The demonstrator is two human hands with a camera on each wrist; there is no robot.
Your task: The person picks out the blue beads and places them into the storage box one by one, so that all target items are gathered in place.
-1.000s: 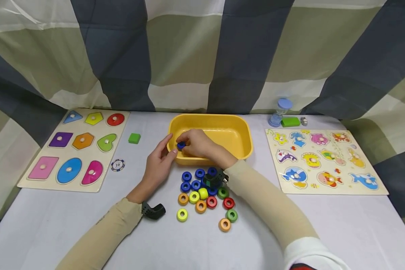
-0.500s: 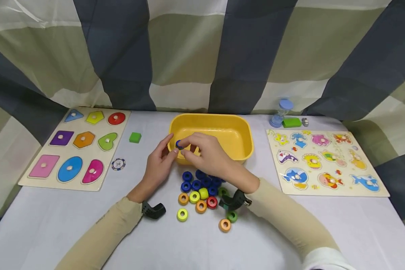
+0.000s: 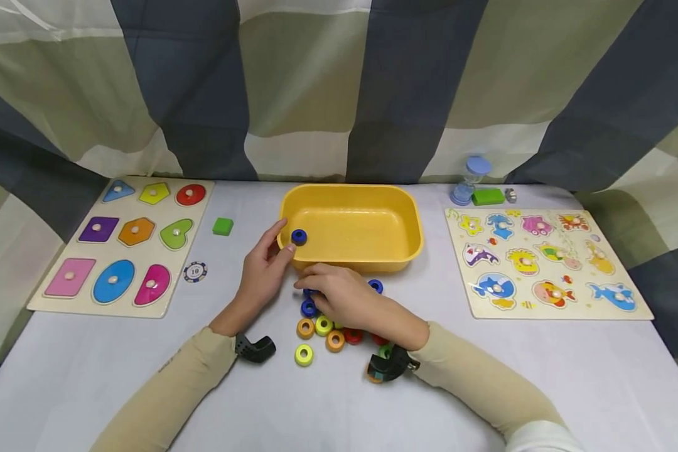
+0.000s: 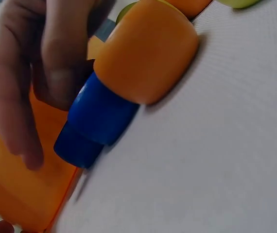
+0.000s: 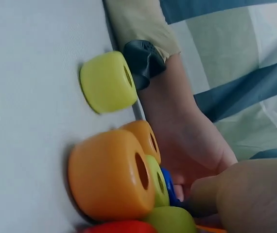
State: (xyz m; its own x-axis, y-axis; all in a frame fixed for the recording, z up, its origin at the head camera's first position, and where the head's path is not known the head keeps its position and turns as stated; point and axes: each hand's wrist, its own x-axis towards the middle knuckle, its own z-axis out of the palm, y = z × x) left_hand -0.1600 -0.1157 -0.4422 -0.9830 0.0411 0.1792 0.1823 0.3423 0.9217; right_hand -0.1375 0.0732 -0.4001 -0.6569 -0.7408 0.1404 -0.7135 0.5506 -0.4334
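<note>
My left hand [image 3: 262, 270] holds the front left corner of a yellow plastic tray [image 3: 373, 267], its thumb at the rim. One blue ring bead [image 3: 299, 236] lies inside the tray near that thumb. My right hand [image 3: 347, 298] is over a group of ring beads in front of the tray and hides many of them. Its fingers point down beside a blue ring bead [image 4: 102, 109] in the left wrist view, with no bead plainly between them. Nearer me lie orange ring beads [image 3: 335, 341], yellow ring beads [image 3: 304, 355] and red ring beads [image 3: 353, 336].
At the left lies a shape puzzle board [image 3: 169, 276], with a green block [image 3: 223, 226] and a poker chip [image 3: 194, 272] beside it. An animal puzzle board [image 3: 520, 307] is at the right. Behind it stand a blue sand timer [image 3: 469, 181] and another green block [image 3: 488, 197].
My right hand has let go of the blue ring bead in the tray and moved back toward me, over the loose beads. My left hand stays at the tray corner.
</note>
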